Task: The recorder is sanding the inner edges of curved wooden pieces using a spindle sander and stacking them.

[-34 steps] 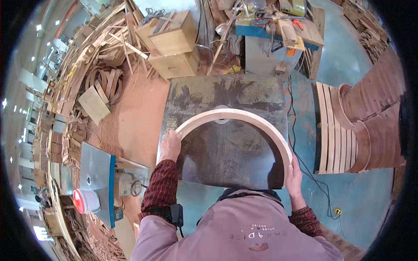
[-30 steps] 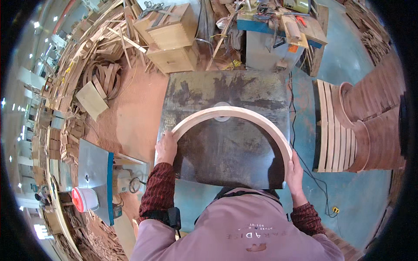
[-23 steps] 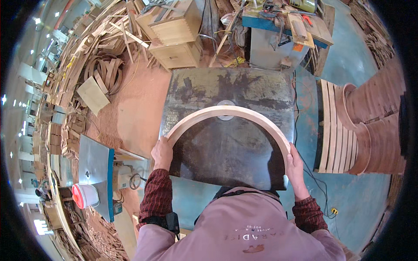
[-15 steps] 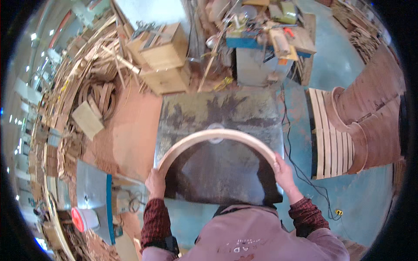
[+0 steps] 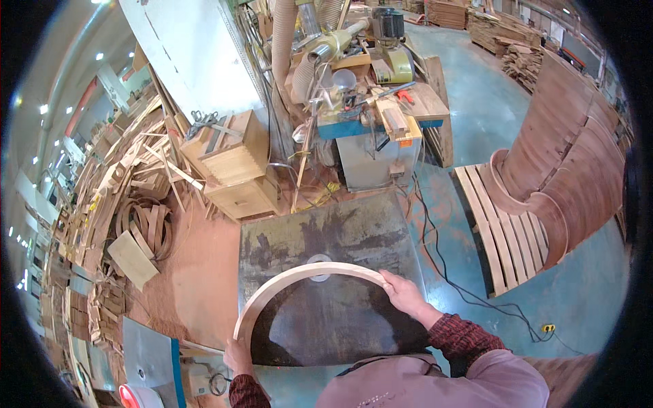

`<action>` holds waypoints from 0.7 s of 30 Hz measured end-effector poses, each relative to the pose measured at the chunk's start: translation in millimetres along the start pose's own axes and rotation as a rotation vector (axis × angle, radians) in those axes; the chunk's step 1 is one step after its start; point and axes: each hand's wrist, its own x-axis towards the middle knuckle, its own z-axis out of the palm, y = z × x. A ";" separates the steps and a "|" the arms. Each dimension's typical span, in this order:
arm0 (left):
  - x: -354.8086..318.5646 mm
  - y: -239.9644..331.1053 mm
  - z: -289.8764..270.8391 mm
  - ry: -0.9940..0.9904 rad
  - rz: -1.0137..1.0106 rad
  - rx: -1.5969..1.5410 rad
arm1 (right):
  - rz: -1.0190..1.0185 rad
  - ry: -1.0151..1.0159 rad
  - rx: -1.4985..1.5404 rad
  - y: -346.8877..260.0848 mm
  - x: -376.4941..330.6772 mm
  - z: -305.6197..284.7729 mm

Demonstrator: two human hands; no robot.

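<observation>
Two hands [image 5: 238, 356] [image 5: 407, 296] hold a wooden arc [image 5: 347, 268]; blurred lettering [image 5: 373, 400] marks the garment [image 5: 408, 379]

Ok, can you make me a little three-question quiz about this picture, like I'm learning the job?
1. True or false: the left hand and the right hand both hold the pale wooden strip.
2. Pick one. The strip is shaped like: A) a full ring, B) an arch, C) a straight bar.
3. Which hand is higher in the picture?

Key: 1. True. 2. B. 3. The right hand.
</observation>
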 end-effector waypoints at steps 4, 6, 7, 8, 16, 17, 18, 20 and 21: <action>-3.8 -8.5 -4.6 -0.025 -0.049 0.010 | -0.002 -0.037 -0.015 -7.8 9.1 5.2; -8.7 -10.1 -9.3 -0.022 -0.073 0.013 | -0.052 -0.025 0.001 -4.6 15.7 14.3; -8.6 -12.0 -9.5 -0.018 -0.100 0.012 | -0.063 -0.027 -0.017 -4.2 20.1 19.1; -8.2 -14.4 -8.9 -0.014 -0.127 0.011 | -0.075 -0.029 -0.035 -4.3 25.2 24.6; -6.2 -60.3 3.2 0.029 -0.172 0.053 | -0.146 -0.053 -0.324 -37.0 66.4 61.1; -6.8 -61.4 3.0 0.057 -0.165 0.059 | -0.102 -0.091 -0.309 -40.2 70.7 64.0; -8.0 -63.6 2.0 0.082 -0.166 0.071 | -0.112 -0.109 -0.332 -45.6 77.1 68.9; 0.3 -99.1 24.5 0.080 -0.180 0.068 | -0.147 -0.133 -0.379 -62.0 89.5 77.3; -0.7 -116.2 30.9 0.071 -0.203 0.076 | -0.185 -0.148 -0.385 -68.2 97.4 89.7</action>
